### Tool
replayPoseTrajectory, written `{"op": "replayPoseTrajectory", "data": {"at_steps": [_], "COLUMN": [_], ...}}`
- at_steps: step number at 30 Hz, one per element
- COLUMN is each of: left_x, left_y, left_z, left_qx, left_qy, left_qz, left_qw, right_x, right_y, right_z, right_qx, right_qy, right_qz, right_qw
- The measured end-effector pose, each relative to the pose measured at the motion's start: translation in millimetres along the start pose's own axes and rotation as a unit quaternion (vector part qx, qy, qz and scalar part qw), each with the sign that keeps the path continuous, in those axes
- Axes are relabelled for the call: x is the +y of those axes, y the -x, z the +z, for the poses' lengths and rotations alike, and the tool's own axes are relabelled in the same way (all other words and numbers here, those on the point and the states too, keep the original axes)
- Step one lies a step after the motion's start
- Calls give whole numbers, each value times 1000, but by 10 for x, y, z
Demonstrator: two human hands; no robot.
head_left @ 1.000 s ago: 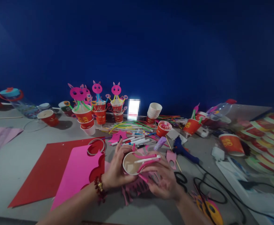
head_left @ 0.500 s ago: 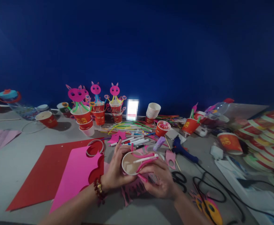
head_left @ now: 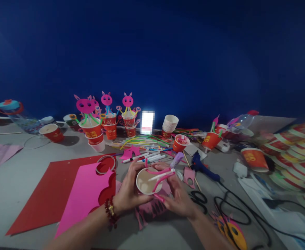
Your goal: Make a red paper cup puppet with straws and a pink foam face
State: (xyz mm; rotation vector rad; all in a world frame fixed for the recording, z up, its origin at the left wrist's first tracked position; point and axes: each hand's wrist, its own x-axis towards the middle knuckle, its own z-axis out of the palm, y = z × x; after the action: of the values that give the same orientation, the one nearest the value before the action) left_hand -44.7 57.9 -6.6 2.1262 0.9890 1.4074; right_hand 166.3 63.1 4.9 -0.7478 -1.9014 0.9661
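My left hand (head_left: 128,190) grips the cup (head_left: 144,181) over the worktop (head_left: 24,187), near its front edge, mouth toward me. Pink strips (head_left: 157,172) run rightward from it to my right hand (head_left: 177,194); can't tell if that's gripping.

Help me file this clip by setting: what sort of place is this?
Probably a handicraft workspace: the grey table holds a corded blue glue gun, marker pens and a pink sheet with curved cut-outs along one edge.
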Motion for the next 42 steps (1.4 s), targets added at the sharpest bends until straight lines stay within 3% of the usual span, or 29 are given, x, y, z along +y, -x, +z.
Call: {"op": "replayPoseTrajectory", "data": {"at_steps": [5, 12, 17, 20, 23, 27, 36, 42], "left_x": [-41, -84, -83, -71, -67, -74, -149, -99], "left_y": [39, 74, 97, 52, -25, -100, -126, -156], "left_z": [39, 64, 53, 43, 34, 25, 32, 10], "left_qx": [-2, -5, -16, 33, 111, 129, 136, 133], "left_qy": [54, 101, 185, 225, 233, 251, 264, 271], "left_qz": [-47, -63, -62, -82, -157, -232, -252, -229], "left_qw": [997, 993, 981, 970, 953, 931, 921, 925], "right_x": [80, 104, 113, 104, 90, 108, 131, 215], "right_y": [40, 46, 42, 5, -41, -56, -101, -80], "right_z": [5, 0, 5, 8, 6, 0, -42, -55], "right_qx": [-12, -13, 27, 65, 88, 118, 107, 120], "right_qy": [-9, -31, -93, -183, -254, -292, -287, -342], "right_qz": [55, 61, 73, 86, 100, 115, 128, 117], "right_qw": [998, 998, 993, 977, 958, 942, 943, 925]}}
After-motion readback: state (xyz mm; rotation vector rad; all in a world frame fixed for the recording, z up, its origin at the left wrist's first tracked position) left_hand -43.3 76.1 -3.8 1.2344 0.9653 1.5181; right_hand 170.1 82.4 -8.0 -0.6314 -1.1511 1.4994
